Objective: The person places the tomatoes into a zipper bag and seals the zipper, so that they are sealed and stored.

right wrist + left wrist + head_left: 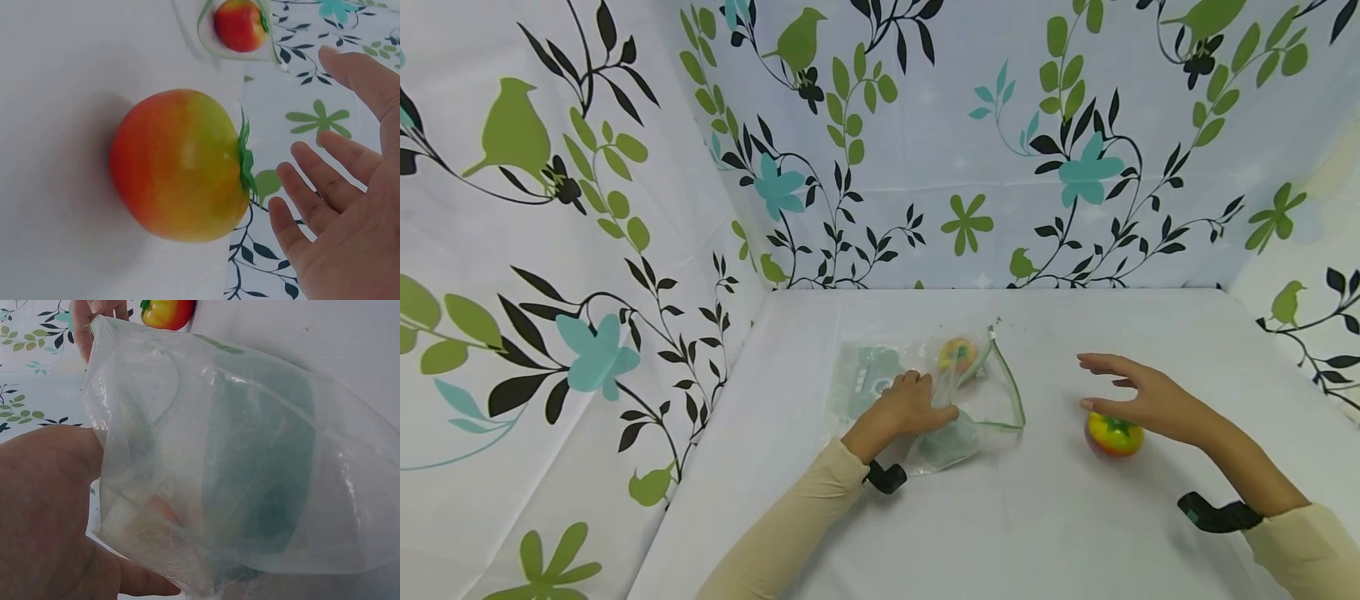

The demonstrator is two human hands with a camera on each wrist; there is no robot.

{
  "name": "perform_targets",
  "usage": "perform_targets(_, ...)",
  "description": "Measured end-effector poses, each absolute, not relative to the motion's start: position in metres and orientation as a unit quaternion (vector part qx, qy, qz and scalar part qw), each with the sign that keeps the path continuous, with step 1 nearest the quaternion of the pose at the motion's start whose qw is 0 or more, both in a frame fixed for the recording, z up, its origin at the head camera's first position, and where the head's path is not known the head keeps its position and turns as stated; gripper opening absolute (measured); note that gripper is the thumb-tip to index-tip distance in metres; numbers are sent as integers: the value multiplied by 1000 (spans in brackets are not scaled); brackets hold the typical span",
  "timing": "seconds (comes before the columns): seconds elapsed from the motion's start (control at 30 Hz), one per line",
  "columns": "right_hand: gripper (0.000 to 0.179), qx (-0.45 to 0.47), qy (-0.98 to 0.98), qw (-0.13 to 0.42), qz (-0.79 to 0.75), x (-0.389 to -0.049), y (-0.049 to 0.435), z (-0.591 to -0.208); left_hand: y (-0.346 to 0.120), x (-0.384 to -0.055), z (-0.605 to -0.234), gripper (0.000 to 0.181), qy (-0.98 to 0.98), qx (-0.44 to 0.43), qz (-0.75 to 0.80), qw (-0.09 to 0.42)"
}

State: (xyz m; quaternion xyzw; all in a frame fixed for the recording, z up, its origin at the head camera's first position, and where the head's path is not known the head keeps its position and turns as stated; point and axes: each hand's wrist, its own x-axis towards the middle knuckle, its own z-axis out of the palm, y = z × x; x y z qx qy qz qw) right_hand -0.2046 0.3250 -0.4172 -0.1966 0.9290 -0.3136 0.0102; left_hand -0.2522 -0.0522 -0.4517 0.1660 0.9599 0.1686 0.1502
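Observation:
A clear plastic zip bag (1000,396) with a green-edged mouth lies on the table. My left hand (904,407) grips its upper film, fingers bent over it and thumb out to the right. Inside the bag, a red-yellow tomato (958,354) sits close to the mouth. Through the cloudy film in the left wrist view shows a blue-green patch (259,456) whose kind I cannot tell. To the right, another tomato (181,165), yellow, orange and red with a green leafy top, rests on the table. Just above it hovers my right hand (1157,406), fingers spread and holding nothing.
The white table (1000,533) ends at a patterned curtain (880,233) behind, with more patterned cloth (685,250) on the left. A black strap mount (1217,512) sits on the right wrist, and another (886,477) on the left.

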Motion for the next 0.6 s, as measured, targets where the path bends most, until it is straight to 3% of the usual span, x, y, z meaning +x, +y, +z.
perform_targets(0.6, 73, -173, 934, 11, -312, -182, 356, -440, -53, -252, -455, 88, 961, 165, 169, 142)
